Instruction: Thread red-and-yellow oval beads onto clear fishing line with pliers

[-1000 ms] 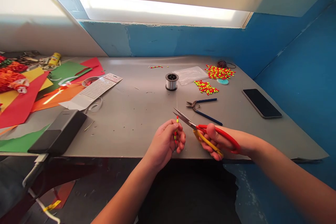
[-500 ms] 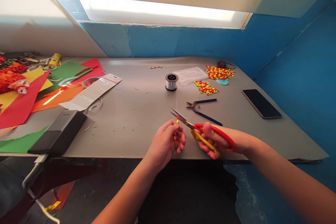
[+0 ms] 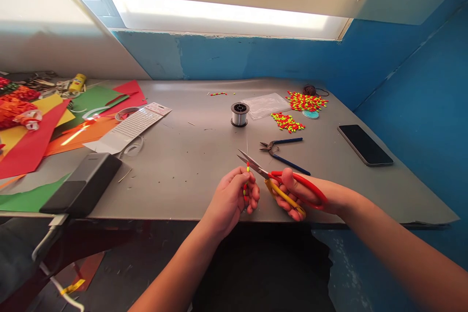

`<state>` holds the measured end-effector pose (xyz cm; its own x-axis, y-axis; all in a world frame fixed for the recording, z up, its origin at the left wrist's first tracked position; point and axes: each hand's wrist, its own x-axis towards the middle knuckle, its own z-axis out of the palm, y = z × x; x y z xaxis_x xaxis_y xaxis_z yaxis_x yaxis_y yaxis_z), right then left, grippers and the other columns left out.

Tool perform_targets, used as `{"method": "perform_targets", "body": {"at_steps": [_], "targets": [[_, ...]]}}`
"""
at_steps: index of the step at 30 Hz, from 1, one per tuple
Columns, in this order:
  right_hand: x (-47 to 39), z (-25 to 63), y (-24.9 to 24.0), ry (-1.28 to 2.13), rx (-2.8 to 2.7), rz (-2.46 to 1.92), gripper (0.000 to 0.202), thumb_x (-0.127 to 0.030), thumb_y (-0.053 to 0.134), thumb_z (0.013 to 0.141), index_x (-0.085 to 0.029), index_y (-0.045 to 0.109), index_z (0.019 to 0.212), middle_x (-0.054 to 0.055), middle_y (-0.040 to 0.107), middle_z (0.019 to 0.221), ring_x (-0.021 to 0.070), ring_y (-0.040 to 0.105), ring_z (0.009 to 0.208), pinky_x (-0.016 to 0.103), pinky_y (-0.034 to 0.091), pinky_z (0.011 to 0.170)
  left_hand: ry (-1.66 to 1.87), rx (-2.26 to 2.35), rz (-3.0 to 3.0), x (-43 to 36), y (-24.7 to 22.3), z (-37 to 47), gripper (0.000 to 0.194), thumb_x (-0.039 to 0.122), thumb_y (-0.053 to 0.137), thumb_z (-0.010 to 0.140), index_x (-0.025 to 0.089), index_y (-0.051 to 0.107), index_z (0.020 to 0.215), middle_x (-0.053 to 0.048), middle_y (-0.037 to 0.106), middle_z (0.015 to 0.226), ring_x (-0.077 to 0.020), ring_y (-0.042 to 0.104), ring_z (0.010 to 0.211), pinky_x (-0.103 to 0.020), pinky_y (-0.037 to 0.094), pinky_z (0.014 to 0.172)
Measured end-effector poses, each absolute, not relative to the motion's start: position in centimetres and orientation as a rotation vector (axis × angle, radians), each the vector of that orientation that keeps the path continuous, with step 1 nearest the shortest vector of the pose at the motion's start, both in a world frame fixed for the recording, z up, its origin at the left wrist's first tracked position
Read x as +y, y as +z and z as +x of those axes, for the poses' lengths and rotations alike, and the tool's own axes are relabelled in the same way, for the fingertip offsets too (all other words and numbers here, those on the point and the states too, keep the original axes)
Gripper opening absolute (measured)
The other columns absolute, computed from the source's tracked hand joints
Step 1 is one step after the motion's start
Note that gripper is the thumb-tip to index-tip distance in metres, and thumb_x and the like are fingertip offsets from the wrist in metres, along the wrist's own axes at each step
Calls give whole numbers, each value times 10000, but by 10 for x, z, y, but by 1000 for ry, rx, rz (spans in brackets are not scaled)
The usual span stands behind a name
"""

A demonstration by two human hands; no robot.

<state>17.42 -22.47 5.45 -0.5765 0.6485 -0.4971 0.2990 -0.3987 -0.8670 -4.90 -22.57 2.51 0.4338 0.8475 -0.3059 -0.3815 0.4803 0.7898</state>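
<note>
My left hand [image 3: 234,192] is closed, pinching a short string of red and yellow-green beads [image 3: 248,168] between thumb and fingers. A thin clear thread [image 3: 247,144] sticks up from the top bead. My right hand [image 3: 292,192] holds scissors [image 3: 280,183] with one red and one yellow handle. Their blades are slightly apart and lie at the thread just above the top bead; whether they touch it I cannot tell. Part of the bead string is hidden by my left fingers. Beyond my hands a spool of clear line [image 3: 240,116] stands upright.
Blue-handled pliers [image 3: 287,148] lie behind the scissors. Loose bead piles [image 3: 288,122] sit near a clear plastic bag [image 3: 268,106] and a dark yarn ball [image 3: 309,90]. A phone [image 3: 365,145] lies at right. At left are a black power bank [image 3: 82,183] and coloured paper [image 3: 34,141].
Almost nothing differs. The view has shifted very slightly, and the hands, beads and scissors keep nearly the same positions.
</note>
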Motion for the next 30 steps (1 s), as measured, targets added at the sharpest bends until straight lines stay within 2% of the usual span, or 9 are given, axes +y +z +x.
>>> {"method": "perform_targets", "body": {"at_steps": [15, 23, 30], "targets": [[-223, 169, 59, 2038, -1564, -1325, 822, -1022, 383, 808, -213, 509, 887, 2, 583, 776, 111, 548, 539, 281, 449, 548, 849, 774, 704, -225, 25, -49, 203, 381, 621, 941, 201, 559, 869, 0, 630, 652, -117, 560, 531, -204, 402, 479], [-221, 169, 58, 2042, -1579, -1316, 850, -1046, 404, 760, -217, 528, 902, 8, 594, 778, 111, 542, 539, 281, 451, 521, 847, 778, 709, -225, 25, -49, 178, 342, 575, 973, 194, 550, 876, -1, 628, 654, -110, 554, 524, -202, 403, 477], [-224, 164, 64, 2015, -1534, -1378, 806, -1018, 472, 777, -216, 500, 858, -16, 565, 737, 91, 501, 529, 263, 437, 525, 847, 779, 709, -225, 25, -49, 178, 332, 564, 979, 193, 542, 870, -2, 627, 649, -110, 557, 519, -200, 410, 473]]}}
